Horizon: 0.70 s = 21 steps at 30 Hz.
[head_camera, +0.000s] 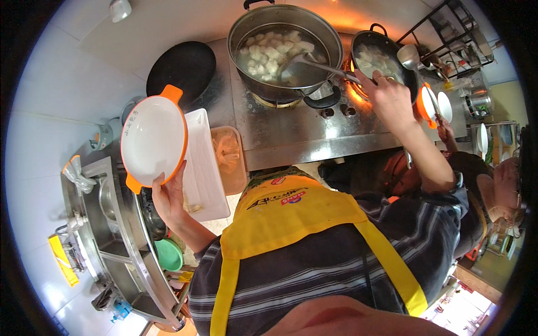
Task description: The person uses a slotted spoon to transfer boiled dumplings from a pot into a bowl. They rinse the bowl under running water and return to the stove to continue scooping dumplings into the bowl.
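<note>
My left hand (171,189) grips the lower rim of a white oval dish (154,140) with orange handles and a shiny inner face that looks bare. In my right hand (388,94) is the handle of a metal ladle (321,66), its bowl dipped in the large steel pot (232,46). Pale dumplings (273,50) crowd the water there. To the right, a black wok (410,73) holds more dumplings (374,59) in liquid, over an orange flame. Below the dish, a white rectangular tray (199,168) lies beside a plastic container (235,180) with a crumpled bag.
A black round lid or pan (183,69) stands against the wall at the left. Another person's hand (445,130) holds a ladle near an orange and white dish (425,105) and a bowl (444,107). A steel sink (113,227) is at lower left, a black rack (449,42) upper right.
</note>
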{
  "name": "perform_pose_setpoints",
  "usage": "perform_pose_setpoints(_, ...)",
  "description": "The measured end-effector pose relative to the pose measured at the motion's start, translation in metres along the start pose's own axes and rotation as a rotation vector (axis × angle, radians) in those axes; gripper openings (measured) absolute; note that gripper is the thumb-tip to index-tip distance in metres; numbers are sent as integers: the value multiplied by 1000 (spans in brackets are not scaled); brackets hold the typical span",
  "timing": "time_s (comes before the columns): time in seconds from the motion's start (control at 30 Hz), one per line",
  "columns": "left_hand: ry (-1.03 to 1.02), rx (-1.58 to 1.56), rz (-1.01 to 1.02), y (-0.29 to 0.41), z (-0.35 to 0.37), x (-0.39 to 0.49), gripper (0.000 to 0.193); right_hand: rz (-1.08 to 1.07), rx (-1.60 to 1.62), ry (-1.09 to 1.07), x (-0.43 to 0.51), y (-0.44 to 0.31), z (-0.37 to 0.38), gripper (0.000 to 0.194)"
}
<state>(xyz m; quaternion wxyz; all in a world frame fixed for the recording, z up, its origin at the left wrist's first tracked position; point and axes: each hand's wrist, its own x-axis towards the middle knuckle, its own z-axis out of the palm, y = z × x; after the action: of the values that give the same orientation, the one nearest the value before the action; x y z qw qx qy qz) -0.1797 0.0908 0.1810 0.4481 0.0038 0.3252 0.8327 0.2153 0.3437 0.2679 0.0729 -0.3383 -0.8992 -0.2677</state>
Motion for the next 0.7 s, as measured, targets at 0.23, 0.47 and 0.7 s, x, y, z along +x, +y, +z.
perform_pose_setpoints(0.23,-33,21,9,1,0,-2,55,43,-7,34,13,-6,29,39)
perform_pose_setpoints(0.47,-25,26,-2,2,4,-2,54,143,6,58,26,-3,24,39)
perform_pose_setpoints(0.7,-35,-1,-11,-2,8,-2,56,421,126,271,-21,6,-16,34)
